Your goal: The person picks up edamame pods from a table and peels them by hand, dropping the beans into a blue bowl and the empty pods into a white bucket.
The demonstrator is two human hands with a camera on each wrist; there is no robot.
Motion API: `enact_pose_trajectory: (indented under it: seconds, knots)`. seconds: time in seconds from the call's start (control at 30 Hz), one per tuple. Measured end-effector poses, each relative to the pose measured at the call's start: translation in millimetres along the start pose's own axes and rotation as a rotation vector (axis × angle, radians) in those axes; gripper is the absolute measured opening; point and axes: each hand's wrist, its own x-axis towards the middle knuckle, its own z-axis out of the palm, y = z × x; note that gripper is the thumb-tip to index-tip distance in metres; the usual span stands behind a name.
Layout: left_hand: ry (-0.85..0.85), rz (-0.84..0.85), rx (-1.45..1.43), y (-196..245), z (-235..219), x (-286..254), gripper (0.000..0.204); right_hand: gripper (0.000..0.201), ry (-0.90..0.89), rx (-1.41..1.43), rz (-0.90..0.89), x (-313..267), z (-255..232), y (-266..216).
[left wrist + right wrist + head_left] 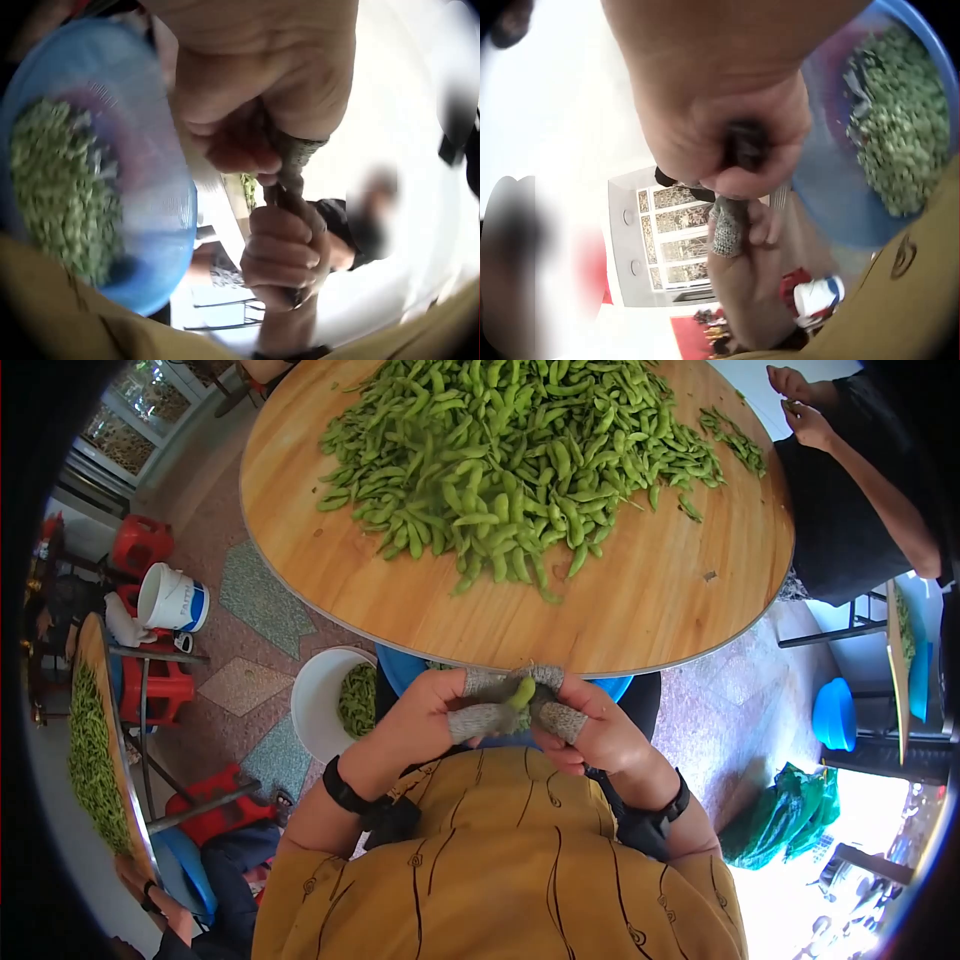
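In the head view, a green soybean pod [523, 694] is between my two hands, over my lap at the table's near edge. My left hand [425, 710] pinches it from one side, thumb and forefinger wrapped in grey knit finger covers. From the other side my right hand [598, 732], with similar covers, holds it with curled fingers. Both wrist views show the fingertips meeting, the pod mostly hidden by them. Below the hands stands a blue basin [161, 217] with many shelled green beans [904, 127] in it.
A large heap of soybean pods [500, 450] covers much of the round wooden table [650, 600]. A white bucket [308, 705] with green pods stands on the floor at the left. Another person's hands [805, 420] are across at the right. Red stools [160, 690] stand farther left.
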Motion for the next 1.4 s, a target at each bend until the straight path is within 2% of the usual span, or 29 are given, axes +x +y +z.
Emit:
enact_pose_trajectory:
  seconds: [0.03, 0.1, 0.17, 0.2, 0.23, 0.27, 0.3, 0.37, 0.4, 0.47, 0.53, 0.6, 0.67, 0.7, 0.77, 0.9, 0.97, 1.0, 1.07, 1.13, 1.17, 1.23, 1.27, 1.33, 1.4]
  knots:
    - [-0.154, -0.239, -0.452, 2.3, -3.9, -1.1, 0.039, 0.027, -0.094, 0.257, 0.063, -2.3, -0.4, 0.8]
    - [-0.195, -0.220, -0.504, -1.1, -2.0, -0.1, 0.041, 0.028, -0.056, 0.235, 0.051, -0.8, 1.3, 1.7]
    - [0.022, 0.020, -0.166, -0.1, 8.9, 2.7, 0.041, 0.028, -0.018, 0.213, 0.041, 1.4, 5.5, 2.5]
    - [0.021, 0.019, -0.166, 4.0, 8.6, 2.4, 0.041, 0.031, 0.029, 0.055, -0.006, 2.6, 9.3, 2.3]
    - [0.044, 0.097, 0.277, 11.0, 7.8, 2.3, 0.039, 0.034, 0.077, -0.103, -0.052, 2.9, 11.5, 2.7]
    - [0.065, 0.174, 0.720, 14.7, 7.5, 2.1, 0.036, 0.034, 0.078, -0.101, -0.052, 2.4, 11.9, 4.1]
    - [0.064, 0.174, 0.721, 9.5, 8.1, 1.9, 0.036, 0.034, 0.095, -0.122, -0.065, 2.1, 12.0, 5.8]
    - [0.195, 0.469, 0.815, -5.3, 9.9, 1.0, 0.030, 0.035, 0.111, -0.142, -0.080, 0.6, 11.6, 3.6]
    - [0.194, 0.469, 0.816, -4.0, 11.0, -0.3, 0.030, 0.028, 0.127, -0.139, -0.055, -1.9, 10.5, -2.6]
    - [0.195, 0.387, 0.636, 1.1, 13.7, -3.2, 0.026, 0.023, 0.142, -0.135, -0.030, -0.2, 8.7, -6.2]
    - [0.167, 0.374, 0.650, 5.1, 16.8, -5.4, 0.027, 0.020, 0.247, -0.196, -0.140, 7.1, 6.8, -1.4]
    - [0.139, 0.362, 0.665, 4.1, 20.1, -5.2, 0.029, 0.019, 0.252, -0.191, -0.161, 15.3, 4.2, 4.4]
    - [0.202, 0.485, 0.633, -2.2, 22.1, -3.9, 0.022, 0.018, 0.253, -0.188, -0.180, 17.7, 3.2, 5.4]
    - [0.205, 0.482, 0.634, 0.9, 19.3, -6.9, 0.022, 0.016, 0.214, -0.162, -0.202, 17.0, 2.5, 5.2]
    - [-0.063, -0.150, -0.325, 9.8, 10.6, -13.2, 0.026, 0.014, 0.175, -0.136, -0.221, 16.4, 1.5, 5.8]
    - [-0.105, -0.170, -0.412, 13.3, 10.4, -9.9, 0.031, 0.012, 0.136, -0.129, -0.216, 15.4, 1.4, 0.6]
    - [-0.140, -0.191, -0.586, 16.1, 10.7, -8.2, 0.025, 0.012, 0.141, -0.146, -0.206, 15.2, -0.3, -0.7]
    - [-0.140, -0.188, -0.587, 18.3, 11.8, -7.8, 0.025, 0.014, 0.122, -0.179, -0.208, 15.3, -3.5, 0.1]
    - [-0.005, -0.220, -0.345, 21.7, 13.9, -7.6, 0.024, 0.016, 0.101, -0.216, -0.208, 17.2, -3.3, 0.5]
    - [0.000, -0.184, -0.295, 17.0, 11.8, -7.9, 0.023, 0.019, 0.293, -0.325, -0.359, 20.1, 4.1, 3.0]
    - [0.003, -0.148, -0.245, 14.9, 10.3, -7.0, 0.021, 0.019, 0.292, -0.327, -0.361, 21.4, 4.2, 3.0]
    - [0.029, -0.138, -0.180, 12.7, 8.6, -3.8, 0.019, 0.024, 0.421, -0.812, -0.680, 24.1, 2.9, 3.3]
    - [0.053, -0.131, -0.115, 13.0, 7.9, -2.3, 0.016, 0.024, 0.417, -0.815, -0.684, 24.4, 3.3, 2.3]
    - [0.065, -0.065, -0.042, 18.5, 9.1, 2.1, 0.015, 0.027, 0.498, -1.234, -0.917, 24.8, 3.3, -1.7]
    - [0.075, -0.001, 0.029, 21.1, 8.2, 6.1, 0.013, 0.026, 0.458, -1.145, -0.857, 25.6, 2.2, -5.8]
